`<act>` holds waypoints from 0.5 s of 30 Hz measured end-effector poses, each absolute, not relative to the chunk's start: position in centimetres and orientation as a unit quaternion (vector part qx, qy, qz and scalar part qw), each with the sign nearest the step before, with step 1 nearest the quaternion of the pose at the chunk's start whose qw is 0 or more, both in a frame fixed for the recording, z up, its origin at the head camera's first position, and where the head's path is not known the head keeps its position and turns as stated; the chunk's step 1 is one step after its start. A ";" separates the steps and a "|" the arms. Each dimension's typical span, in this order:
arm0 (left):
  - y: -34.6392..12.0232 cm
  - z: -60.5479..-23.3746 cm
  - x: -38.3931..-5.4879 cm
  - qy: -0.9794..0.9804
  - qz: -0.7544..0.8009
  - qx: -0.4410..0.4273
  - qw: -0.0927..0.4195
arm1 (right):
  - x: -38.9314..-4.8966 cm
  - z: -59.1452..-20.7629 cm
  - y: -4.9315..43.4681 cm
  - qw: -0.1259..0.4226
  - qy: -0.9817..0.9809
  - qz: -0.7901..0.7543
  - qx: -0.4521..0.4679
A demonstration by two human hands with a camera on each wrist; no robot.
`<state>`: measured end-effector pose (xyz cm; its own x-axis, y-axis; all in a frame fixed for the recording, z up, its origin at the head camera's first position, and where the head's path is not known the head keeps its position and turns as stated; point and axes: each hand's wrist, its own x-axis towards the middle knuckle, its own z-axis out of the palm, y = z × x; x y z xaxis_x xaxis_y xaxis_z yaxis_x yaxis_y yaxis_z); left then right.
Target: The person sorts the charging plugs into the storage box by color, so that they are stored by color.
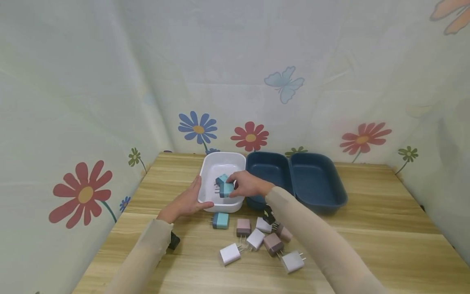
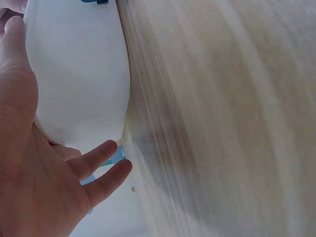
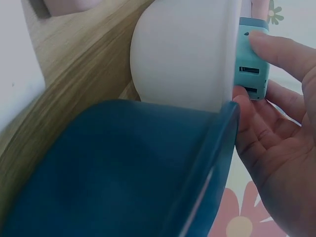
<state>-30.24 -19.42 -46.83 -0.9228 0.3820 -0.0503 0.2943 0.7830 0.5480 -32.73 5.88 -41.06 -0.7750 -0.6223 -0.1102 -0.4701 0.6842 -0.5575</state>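
Observation:
My right hand (image 1: 249, 183) pinches a teal charger plug (image 1: 227, 190) between thumb and fingers, over the white bin (image 1: 225, 207). Its prongs point left in the head view; in the right wrist view two slots show on the face of this charger (image 3: 251, 61). Another teal charger plug (image 1: 222, 178) lies inside the bin, partly behind the held one. Against the bin's left front corner rests my left hand (image 1: 188, 201), thumb along the front rim. In the left wrist view its fingers (image 2: 106, 180) are spread and fairly straight beside the white wall.
Two dark blue bins (image 1: 319, 179) stand right of the white one. In front lie a teal charger plug (image 1: 220, 220), several white charger plugs (image 1: 230, 254) and several pink ones (image 1: 273, 243), on a wooden table (image 1: 385, 228). A flowered curtain (image 1: 220, 61) hangs behind.

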 end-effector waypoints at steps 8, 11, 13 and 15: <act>-19.4 -46.6 -30.1 0.939 0.281 0.184 0.073 | -32.9 -41.1 5.0 0.154 0.912 -0.260 -0.278; -19.4 -46.7 -30.2 0.937 0.284 0.188 0.073 | -33.1 -41.4 4.8 0.154 0.912 -0.259 -0.278; -19.4 -46.8 -30.3 0.937 0.284 0.190 0.072 | -33.2 -41.5 4.7 0.156 0.911 -0.259 -0.278; -19.5 -46.9 -30.3 0.938 0.281 0.191 0.068 | -33.2 -41.6 4.6 0.157 0.911 -0.257 -0.281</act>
<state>-30.29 -19.49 -46.91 -0.9174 0.3975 -0.0210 0.3206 0.7692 0.5528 -33.18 4.55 -41.63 -0.7930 -0.5925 -0.1418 -0.4310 0.7101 -0.5567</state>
